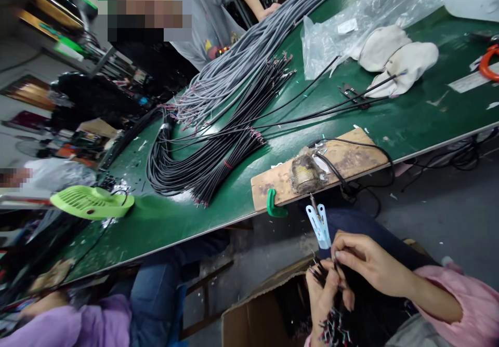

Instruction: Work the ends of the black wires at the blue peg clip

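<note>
My left hand [325, 292] is closed around a bundle of short black cables [319, 269]. Red and white wire ends [335, 329] poke out of the bundle below the fingers. My right hand [362, 258] pinches at the top of the bundle, its thumb and forefinger together on what seems to be one cable end; the fingers mostly hide it. Just above both hands, a light blue plastic clip [318, 226] hangs from a metal tip by the table edge. That tip reaches out from a grimy yellowish block [306, 173] on a wooden board [364, 155].
On the green table [429, 118] lie black cables [218, 155], grey cables [249, 51], white gloves [393, 56], a plastic bag [374, 12] and cutters [353, 95]. A green clamp [276, 204] grips the board. A cardboard box [253, 316] stands below. Other people sit left and across.
</note>
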Tool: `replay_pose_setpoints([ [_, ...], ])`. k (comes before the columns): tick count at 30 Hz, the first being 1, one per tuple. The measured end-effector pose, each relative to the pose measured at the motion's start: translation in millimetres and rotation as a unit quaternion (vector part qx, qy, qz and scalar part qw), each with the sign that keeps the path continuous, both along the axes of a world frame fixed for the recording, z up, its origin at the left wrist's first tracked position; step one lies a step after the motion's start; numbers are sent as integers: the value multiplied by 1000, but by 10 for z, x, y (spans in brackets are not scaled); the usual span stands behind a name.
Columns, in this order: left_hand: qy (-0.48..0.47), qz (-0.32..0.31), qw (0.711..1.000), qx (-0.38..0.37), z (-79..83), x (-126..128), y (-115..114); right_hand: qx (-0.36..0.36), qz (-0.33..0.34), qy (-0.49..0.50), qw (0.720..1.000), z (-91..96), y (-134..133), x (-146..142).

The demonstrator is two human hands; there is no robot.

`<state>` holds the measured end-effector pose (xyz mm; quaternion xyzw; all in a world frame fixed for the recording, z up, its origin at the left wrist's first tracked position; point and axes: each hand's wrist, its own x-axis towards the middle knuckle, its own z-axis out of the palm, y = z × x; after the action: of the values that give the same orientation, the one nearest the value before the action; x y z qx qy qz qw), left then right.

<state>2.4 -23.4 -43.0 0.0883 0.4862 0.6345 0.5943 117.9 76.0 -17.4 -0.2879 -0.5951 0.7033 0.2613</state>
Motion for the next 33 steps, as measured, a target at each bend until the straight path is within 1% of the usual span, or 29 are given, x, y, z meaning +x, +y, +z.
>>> replay_pose_setpoints([
  [4,-10,-15,1000,2,-50,-29,-42,87,-41,-26,995,31,23,7],
  [7,-12,-23,1000,2,-63,-42,-45,143,-102,-17,984,20,3,16],
  [9,-13,-28,1000,1,-65,-46,-36,182,-131,-1,974,2,-30,23],
  [13,-11,-40,999,-1,-60,-54,-27,238,-115,30,964,-14,-82,28],
  [16,-4,-41,999,-5,-52,-63,-43,227,-107,30,968,11,-76,22],
  [20,6,-41,999,-19,-52,-76,-72,155,-96,42,982,53,-41,6],
  [23,19,-36,999,-33,-58,-84,-75,122,-110,32,986,59,-41,-14],
  [29,22,-36,998,-42,-57,-80,-60,136,-160,19,978,60,-93,-58],
  [31,19,-30,999,-41,-58,-71,-60,135,-163,17,977,57,-100,-65],
  [33,16,-26,999,-39,-63,-61,-62,130,-152,16,980,48,-97,-64],
])
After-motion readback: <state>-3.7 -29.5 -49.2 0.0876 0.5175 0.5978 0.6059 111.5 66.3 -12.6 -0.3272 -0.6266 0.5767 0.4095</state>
